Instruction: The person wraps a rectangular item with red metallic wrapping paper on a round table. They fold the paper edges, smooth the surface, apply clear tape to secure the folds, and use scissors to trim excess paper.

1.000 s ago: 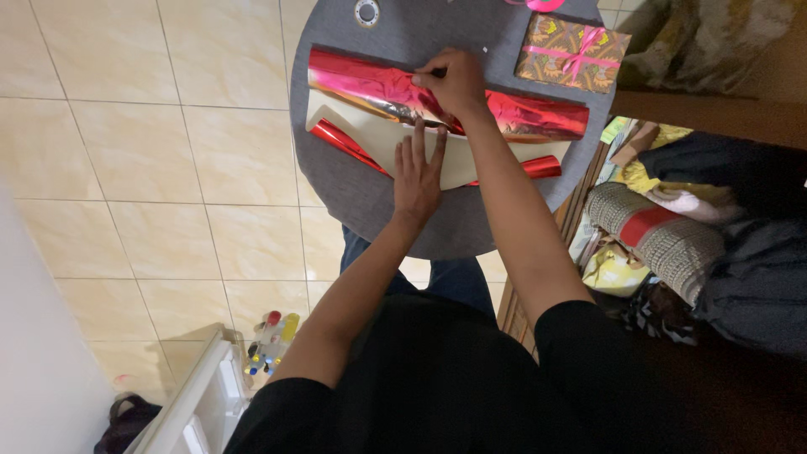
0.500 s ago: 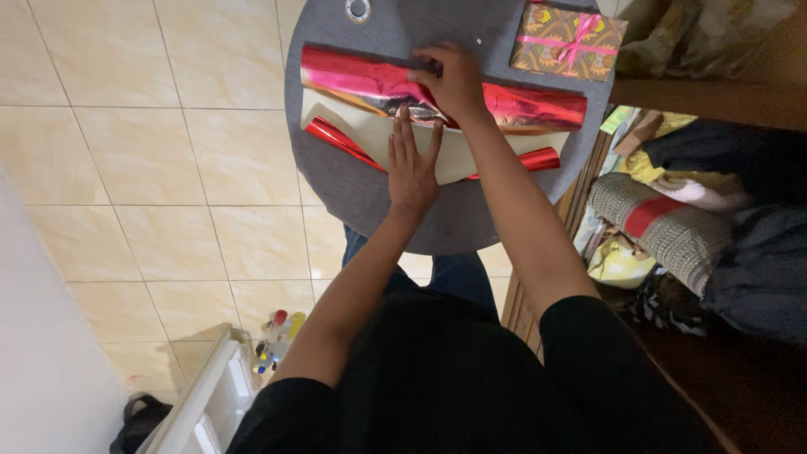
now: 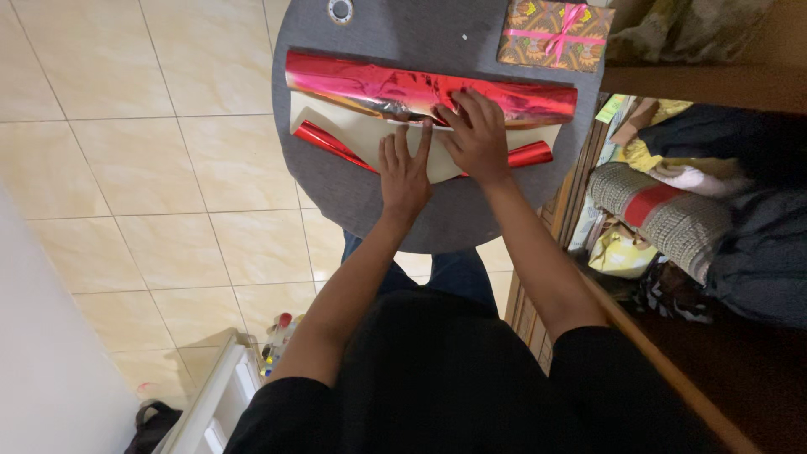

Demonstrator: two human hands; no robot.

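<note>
The red foil roll (image 3: pixel 420 88) lies with its long axis left to right across the far half of the round tabletop (image 3: pixel 370 210), just beyond both hands, and the right hand (image 3: pixel 477 139) presses spread fingers (image 3: pixel 471 105) on it, while the left hand (image 3: pixel 403 168) rests flat on the cream sheet (image 3: pixel 361 134) nearer the body.

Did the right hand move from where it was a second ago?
Yes. The right hand slid toward the person, off the far edge of the red foil roll. It now lies flat beside the left hand on the paper's cream side.
</note>
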